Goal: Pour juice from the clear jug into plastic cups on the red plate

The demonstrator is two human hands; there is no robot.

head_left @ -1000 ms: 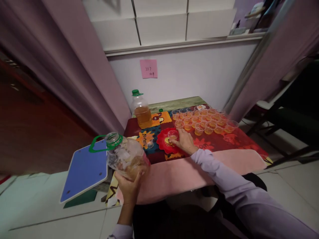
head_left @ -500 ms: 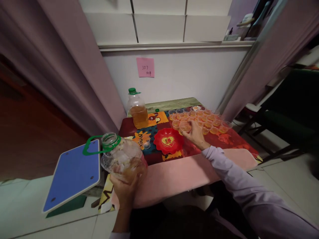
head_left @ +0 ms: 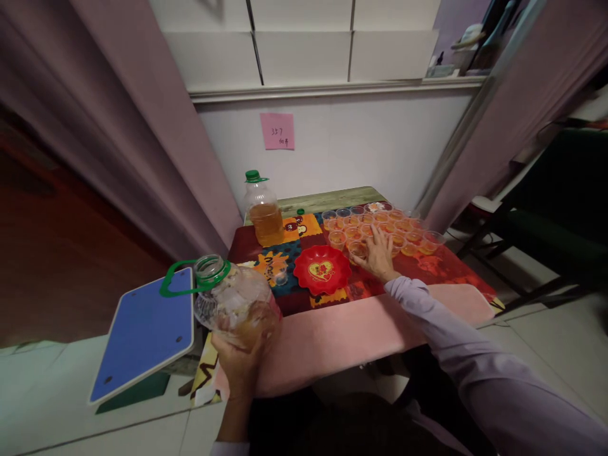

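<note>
My left hand [head_left: 240, 361] grips the lower side of a large clear jug [head_left: 237, 297], which is tilted, uncapped and has a green handle and some amber liquid low inside. My right hand [head_left: 379, 254] is over the front of a group of clear plastic cups [head_left: 396, 223] holding orange liquid, its fingers spread. Its thumb is beside a front cup [head_left: 357, 250]; whether they touch is hard to tell. A red scalloped dish [head_left: 322, 269] with a gold heart lies between the hands.
A second jug [head_left: 265, 218] with a green cap and amber liquid stands at the table's back left. A small green cap [head_left: 300, 211] lies near it. A blue board [head_left: 147, 332] is at the left; a dark chair [head_left: 555, 215] stands at the right.
My right hand has let go of the front cup and its fingers have opened, moving slightly right. The cup now sits lower, among the others. My left hand still holds the jug.
</note>
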